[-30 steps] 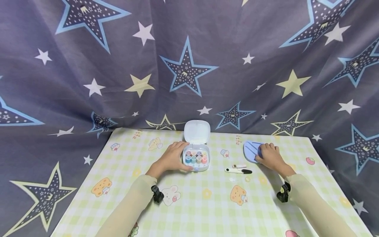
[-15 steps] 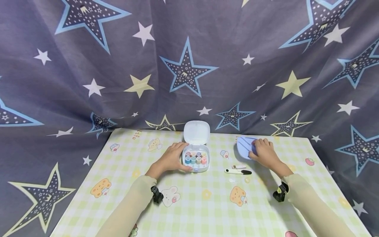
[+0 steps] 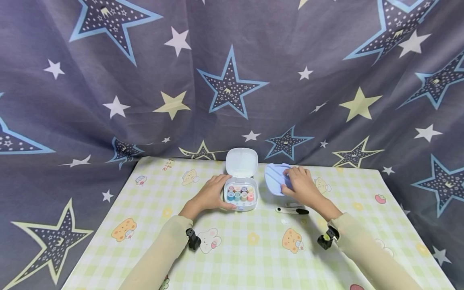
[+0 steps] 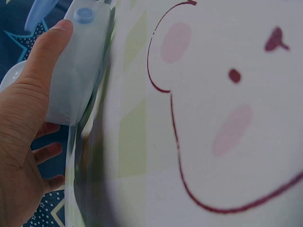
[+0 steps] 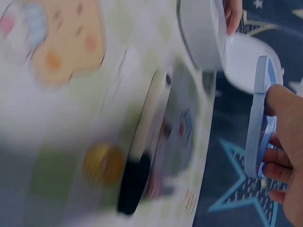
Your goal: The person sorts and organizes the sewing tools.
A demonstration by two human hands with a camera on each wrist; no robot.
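Note:
A small pale plastic box (image 3: 240, 206) stands on the table with its lid raised at the back. Several spools of thread (image 3: 237, 196) in different colours sit inside it in two rows. My left hand (image 3: 208, 195) grips the box's left side, its thumb (image 4: 49, 49) along the front near the blue catch (image 4: 84, 15). To the right of the box, my right hand (image 3: 303, 187) pinches a light blue slotted plastic tray (image 3: 273, 179) by its right edge. The right wrist view shows this tray (image 5: 255, 127) edge-on, thumb on one side and fingers on the other, raised off the table.
Below the right hand lies a slim white tool with a black end (image 3: 292, 210). A yellow ring-shaped thing (image 5: 104, 163), blurred, lies beside it. A small clear item (image 3: 284, 221) is near the tool. The starry curtain (image 3: 174, 133) hangs behind the table's back edge.
My right hand has lifted the blue tray and carried it left, from the table's right part to just beside the box. The left hand and the box have stayed in place.

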